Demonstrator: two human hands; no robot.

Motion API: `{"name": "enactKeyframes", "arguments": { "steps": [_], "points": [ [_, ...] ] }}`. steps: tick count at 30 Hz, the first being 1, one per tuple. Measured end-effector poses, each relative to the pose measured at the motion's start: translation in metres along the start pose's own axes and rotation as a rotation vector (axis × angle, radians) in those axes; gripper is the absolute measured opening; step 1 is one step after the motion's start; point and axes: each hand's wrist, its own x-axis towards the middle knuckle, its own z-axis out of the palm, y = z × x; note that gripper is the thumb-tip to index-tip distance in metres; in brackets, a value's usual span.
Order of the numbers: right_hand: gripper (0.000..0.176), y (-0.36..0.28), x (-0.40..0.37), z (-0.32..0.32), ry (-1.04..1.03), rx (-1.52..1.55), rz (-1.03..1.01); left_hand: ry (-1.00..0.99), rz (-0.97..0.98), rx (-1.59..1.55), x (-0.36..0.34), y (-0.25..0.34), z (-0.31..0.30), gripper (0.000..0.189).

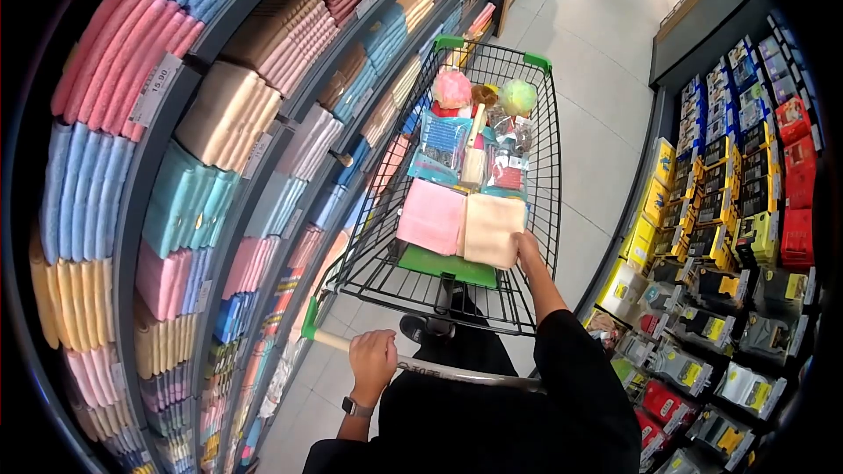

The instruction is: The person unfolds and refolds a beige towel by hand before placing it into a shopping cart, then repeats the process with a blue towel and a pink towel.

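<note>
Cream towel (pixel 490 226) — against right hand (pixel 528 251)

— What sort of place is this?
— A shop, in one of its aisles. Shelves of folded towels (pixel 189 202) with a price tag (pixel 156 88) curve along nine o'clock, packaged goods (pixel 729 202) fill racks at three o'clock — and a wire shopping trolley (pixel 373 254) stands on the tiled floor (pixel 597 79) toward twelve.

**Aisle as I see it, looking down.** Pale tiled aisle floor (pixel 597 61). Left of the aisle floor: curved shelving (pixel 140 202) with folded towels (pixel 114 44) in pink, blue, beige and yellow, and a price label (pixel 155 89). Right of the aisle floor: racks of boxed goods (pixel 729 184) in yellow, black and red.
</note>
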Motion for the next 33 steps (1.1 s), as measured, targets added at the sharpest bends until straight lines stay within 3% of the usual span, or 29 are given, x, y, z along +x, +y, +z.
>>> {"name": "enactKeyframes", "arguments": {
  "steps": [2, 6, 19, 23, 24, 25, 26, 29, 33],
  "points": [
    [0.038, 0.053, 0.048, -0.027, 0.042, -0.183, 0.012, 0.01, -0.004, 0.004, 0.0, -0.001, 0.0, 0.008],
    [0.044, 0.069, 0.053, -0.022, 0.18, -0.536, -0.217, 0.041, -0.012, 0.003, -0.002, 0.0, 0.002, 0.009],
    [0.039, 0.046, 0.022, -0.01, 0.055, -0.356, -0.202, 0.101, -0.034, -0.018, -0.001, 0.006, 0.0, 0.011],
    [0.044, 0.039, 0.009, -0.012, 0.133, -0.805, -0.272, 0.12, -0.05, -0.027, -0.002, 0.007, 0.002, 0.012],
    [0.039, 0.055, 0.028, -0.023, 0.108, -1.047, -0.33, 0.138, -0.055, -0.029, -0.002, 0.008, 0.001, 0.013],
    [0.033, 0.101, 0.085, -0.051, -0.07, -1.406, -0.474, 0.13, -0.064, -0.03, -0.002, 0.009, -0.001, 0.014],
    [0.025, 0.114, 0.099, -0.062, -0.099, -1.523, -0.728, 0.135, -0.062, -0.037, -0.003, 0.008, -0.002, 0.016],
    [0.034, 0.088, 0.07, -0.051, -0.025, -0.836, -0.414, 0.165, -0.072, -0.039, -0.007, 0.005, -0.002, 0.013],
    [0.035, 0.026, 0.008, -0.03, 0.056, -0.88, -0.515, 0.223, -0.059, -0.041, -0.013, 0.003, -0.001, 0.011]
  ]
}}
